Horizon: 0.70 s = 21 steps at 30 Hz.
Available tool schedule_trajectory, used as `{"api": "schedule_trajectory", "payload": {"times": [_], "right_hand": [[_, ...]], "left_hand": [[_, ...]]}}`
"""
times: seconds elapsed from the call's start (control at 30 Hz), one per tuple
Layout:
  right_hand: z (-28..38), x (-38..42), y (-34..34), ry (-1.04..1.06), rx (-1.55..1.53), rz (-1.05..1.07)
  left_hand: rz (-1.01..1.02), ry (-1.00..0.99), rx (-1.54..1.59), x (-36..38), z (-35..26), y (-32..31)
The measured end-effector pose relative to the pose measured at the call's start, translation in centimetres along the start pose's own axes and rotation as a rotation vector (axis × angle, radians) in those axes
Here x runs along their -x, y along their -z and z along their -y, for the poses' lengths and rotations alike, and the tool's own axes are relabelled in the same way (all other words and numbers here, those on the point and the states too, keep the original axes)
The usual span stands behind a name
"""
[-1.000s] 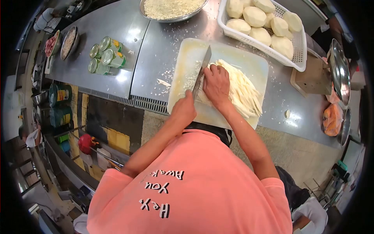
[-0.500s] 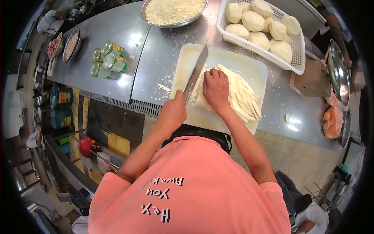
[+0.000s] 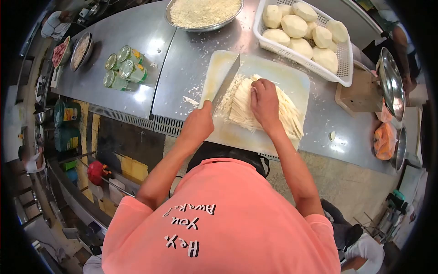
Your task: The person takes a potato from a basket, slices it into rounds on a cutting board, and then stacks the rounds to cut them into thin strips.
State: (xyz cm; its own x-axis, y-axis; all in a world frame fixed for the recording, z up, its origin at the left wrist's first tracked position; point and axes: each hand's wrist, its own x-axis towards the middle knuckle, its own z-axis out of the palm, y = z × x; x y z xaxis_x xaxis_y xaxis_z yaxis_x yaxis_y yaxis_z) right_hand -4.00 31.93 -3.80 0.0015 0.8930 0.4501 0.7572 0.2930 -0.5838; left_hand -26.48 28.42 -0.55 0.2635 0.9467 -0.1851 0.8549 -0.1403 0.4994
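Note:
My left hand (image 3: 197, 124) is closed round the handle of a broad kitchen knife (image 3: 223, 83), its blade slanting up and right over the white cutting board (image 3: 255, 144). Beside the blade lies a strip of finely diced pale vegetable (image 3: 226, 101). To its right is a pile of long pale vegetable strips (image 3: 285, 109), cut ends towards the knife. My right hand (image 3: 265, 101) rests on this pile with its fingers curled, a short way from the cut ends. Its fingertips are partly hidden.
A bowl of diced vegetable (image 3: 205, 11) stands at the back, with a white basket (image 3: 349, 68) of peeled pale roots to its right. Several cans (image 3: 125, 68) stand at left. A metal pan (image 3: 392, 84) and an orange bag (image 3: 384, 141) are at right. Another person (image 3: 404, 50) stands back right.
My right hand has shifted right along the strips, away from their cut ends, uncovering them. The knife has moved slightly left.

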Motion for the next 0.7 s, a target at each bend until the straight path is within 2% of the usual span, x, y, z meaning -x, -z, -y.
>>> {"api": "schedule_trajectory", "payload": {"times": [0.1, 0.17, 0.2, 0.27, 0.3, 0.37, 0.47, 0.5, 0.6, 0.63, 0.7], "right_hand": [[0.2, 0.7, -1.3, 0.007, 0.035, 0.032], [0.3, 0.9, -2.1, 0.023, 0.136, 0.033], [0.4, 0.9, -2.4, 0.02, 0.135, 0.033], [0.4, 1.0, -2.8, 0.05, 0.264, 0.047], [0.3, 0.9, -2.9, 0.045, 0.267, 0.044], [0.0, 1.1, -3.1, 0.067, 0.285, 0.073], [0.0, 1.2, -3.2, 0.074, 0.302, 0.056], [0.0, 1.3, -3.2, 0.07, 0.3, 0.062], [0.0, 1.4, -3.3, 0.068, 0.321, 0.074], [0.1, 1.5, -3.2, 0.071, 0.312, 0.076], [0.0, 1.2, -3.1, 0.074, 0.305, 0.07]], "left_hand": [[0.006, -0.015, 0.013, 0.2, -1.7, 1.3], [0.019, -0.003, 0.014, -0.6, -2.0, -0.4], [-0.036, -0.082, 0.027, -2.0, -1.1, -2.6], [-0.127, -0.217, 0.044, -3.2, -1.5, -2.3], [-0.123, -0.222, 0.043, -2.9, -1.2, -1.6], [0.158, -0.053, -0.075, -0.5, -4.0, 3.9], [0.256, 0.013, -0.087, 1.1, -4.7, 4.9], [0.263, 0.017, -0.085, 0.6, -4.3, 3.5], [-0.007, -0.221, -0.011, -3.2, -2.1, -2.5], [-0.01, -0.219, -0.007, -2.8, -2.8, -1.4], [0.182, -0.044, -0.073, -1.5, -5.1, 3.2]]}}
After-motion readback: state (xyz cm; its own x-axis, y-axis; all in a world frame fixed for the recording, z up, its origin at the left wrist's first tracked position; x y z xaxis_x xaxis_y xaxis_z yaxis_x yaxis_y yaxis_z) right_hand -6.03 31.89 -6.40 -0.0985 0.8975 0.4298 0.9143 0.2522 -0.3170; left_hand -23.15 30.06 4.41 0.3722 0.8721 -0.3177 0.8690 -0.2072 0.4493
